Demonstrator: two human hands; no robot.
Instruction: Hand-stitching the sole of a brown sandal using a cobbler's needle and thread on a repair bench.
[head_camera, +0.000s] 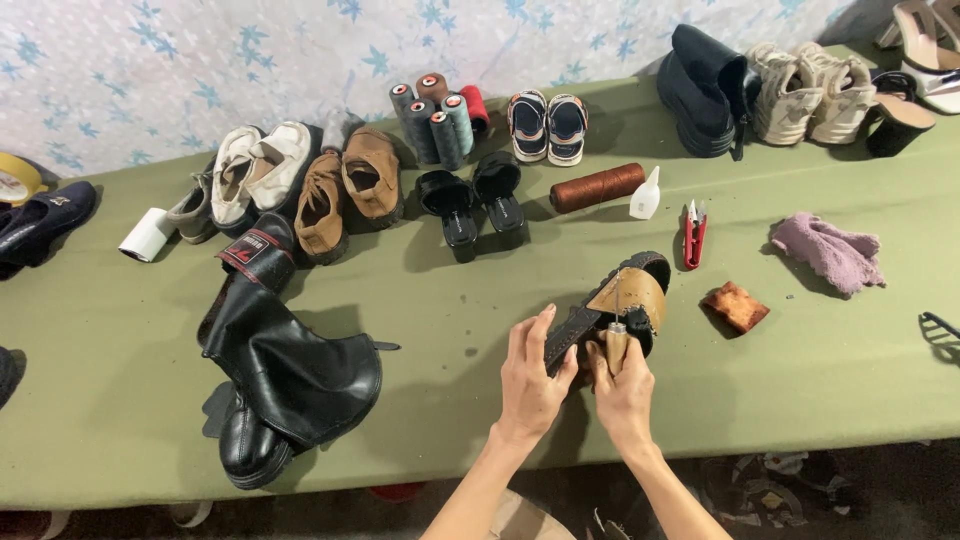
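Observation:
A tan and black sandal (628, 292) lies tilted on the green table (440, 300), near its front edge. My left hand (532, 378) grips the sandal's dark sole at its near end. My right hand (624, 388) holds a wooden-handled awl (616, 338), its metal point standing up against the tan strap. Both hands sit close together, with the forearms coming up from the bottom edge.
Black boots (280, 370) lie at the left. Pairs of shoes line the back: brown (350, 190), black heeled (475, 205), white sneakers (810, 90). Thread spools (440, 115), a brown spool (597, 186), glue bottle (646, 195), red snips (693, 235), brown sponge (736, 305) and pink cloth (830, 250) lie nearby.

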